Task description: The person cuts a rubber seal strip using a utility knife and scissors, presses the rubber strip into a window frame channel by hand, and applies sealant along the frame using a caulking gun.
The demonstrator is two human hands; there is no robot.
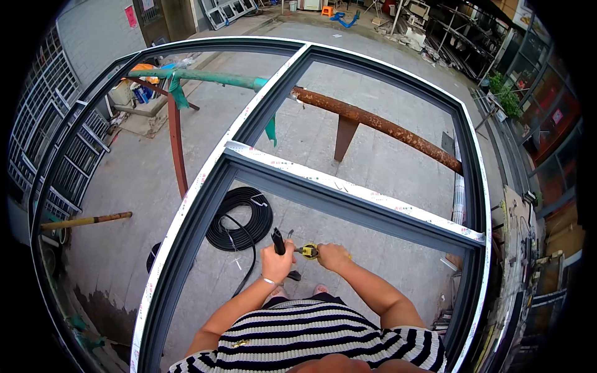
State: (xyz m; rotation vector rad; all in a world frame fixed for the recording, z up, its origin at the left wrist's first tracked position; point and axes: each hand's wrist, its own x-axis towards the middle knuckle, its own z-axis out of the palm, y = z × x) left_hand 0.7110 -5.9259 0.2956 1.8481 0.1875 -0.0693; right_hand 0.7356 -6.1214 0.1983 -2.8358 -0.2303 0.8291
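My left hand (278,261) is closed around a black rubber strip (278,241), whose end sticks up above the fist. To its right my right hand (334,256) grips a yellow tool (309,251), which reaches across to the left fist; its exact kind is too small to tell. Both hands are over the lower opening of a large metal window frame (348,190) with white protective film on its bars. Beyond the left hand, a coil of black strip (239,219) lies on the paved ground, and a length of strip runs down from it.
A rusty pipe (379,122) and a green-wrapped pipe (217,78) pass beneath the frame, with brown metal legs (176,143). Barred metal frames (68,161) lean at the left. An orange stool (328,10) stands far back. Plants (505,94) are at the right.
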